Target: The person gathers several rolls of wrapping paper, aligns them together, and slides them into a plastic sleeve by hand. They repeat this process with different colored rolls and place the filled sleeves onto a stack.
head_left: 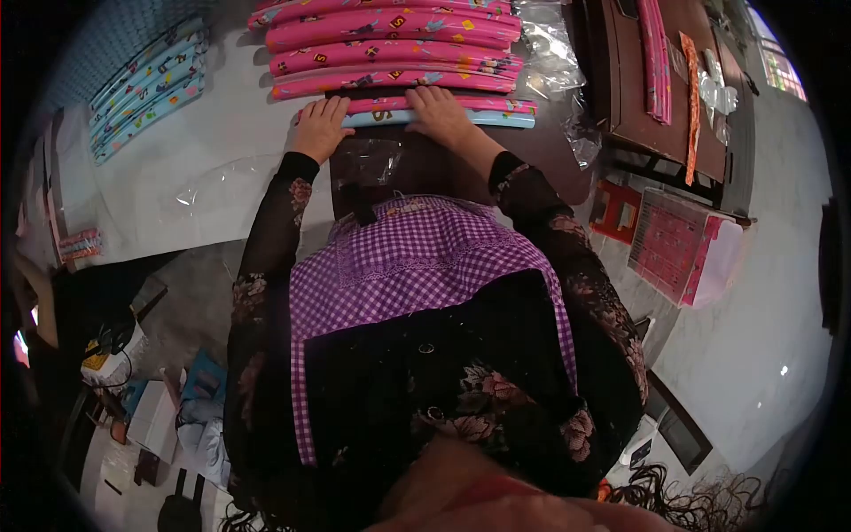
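Note:
At the near edge of the stack lie a pink patterned roll (pixel 496 105) and a light blue roll (pixel 496 119), side by side; they look like rolls of printed wrapping paper. My left hand (pixel 322 129) rests over their left part, fingers stretched forward across them. Farther right, my right hand (pixel 438 119) lies over the same two rolls with its fingers spread. Both palms press down from above, and the roll surfaces beneath them are hidden. Just beyond are several more pink rolls (pixel 394 60) in a row. A clear plastic sleeve (pixel 370 161) lies between my wrists.
Light blue patterned rolls (pixel 149 93) are stacked at the far left of the white table (pixel 142 208). Crumpled clear plastic (pixel 554 53) sits right of the pink rolls. Beyond it stands a brown cabinet (pixel 620 80) with rolls on top. A red stool (pixel 615 211) is below it.

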`<state>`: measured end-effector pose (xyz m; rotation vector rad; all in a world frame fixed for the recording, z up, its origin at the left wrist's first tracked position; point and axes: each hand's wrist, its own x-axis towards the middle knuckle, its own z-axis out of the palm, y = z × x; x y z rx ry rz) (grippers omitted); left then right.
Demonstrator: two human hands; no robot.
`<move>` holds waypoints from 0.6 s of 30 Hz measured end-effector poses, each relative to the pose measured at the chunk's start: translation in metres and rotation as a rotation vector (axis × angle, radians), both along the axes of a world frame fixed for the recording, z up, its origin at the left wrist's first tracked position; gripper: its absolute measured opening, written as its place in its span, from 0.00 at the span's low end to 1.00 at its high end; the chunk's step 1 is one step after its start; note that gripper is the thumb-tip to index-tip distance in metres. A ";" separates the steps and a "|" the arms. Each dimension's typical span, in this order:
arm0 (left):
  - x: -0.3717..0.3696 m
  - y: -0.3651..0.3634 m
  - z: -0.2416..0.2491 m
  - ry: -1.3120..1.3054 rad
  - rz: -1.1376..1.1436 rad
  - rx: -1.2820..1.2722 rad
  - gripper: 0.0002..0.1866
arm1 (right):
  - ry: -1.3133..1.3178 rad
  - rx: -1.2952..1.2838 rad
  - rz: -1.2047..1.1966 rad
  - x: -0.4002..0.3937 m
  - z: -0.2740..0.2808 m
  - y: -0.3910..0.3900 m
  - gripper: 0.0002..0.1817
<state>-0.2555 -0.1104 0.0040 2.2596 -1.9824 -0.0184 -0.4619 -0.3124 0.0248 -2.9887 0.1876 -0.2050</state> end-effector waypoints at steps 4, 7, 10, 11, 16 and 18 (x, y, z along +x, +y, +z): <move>-0.001 0.000 0.015 -0.015 -0.025 0.083 0.35 | 0.039 -0.045 -0.051 -0.044 -0.003 -0.014 0.38; -0.003 0.001 0.019 -0.010 -0.035 0.129 0.35 | 0.088 -0.023 -0.089 -0.065 0.006 -0.018 0.38; -0.007 0.000 0.011 0.005 -0.087 0.070 0.35 | 0.132 0.003 -0.091 -0.075 0.010 -0.016 0.39; -0.008 0.000 0.009 -0.001 -0.064 0.076 0.35 | 0.122 0.006 -0.100 -0.077 0.012 -0.013 0.39; -0.008 0.001 -0.007 -0.028 -0.104 0.056 0.36 | 0.167 -0.008 -0.097 -0.063 0.009 -0.005 0.42; -0.010 0.000 -0.007 -0.032 -0.131 0.028 0.37 | 0.129 0.021 -0.049 -0.043 0.008 0.005 0.42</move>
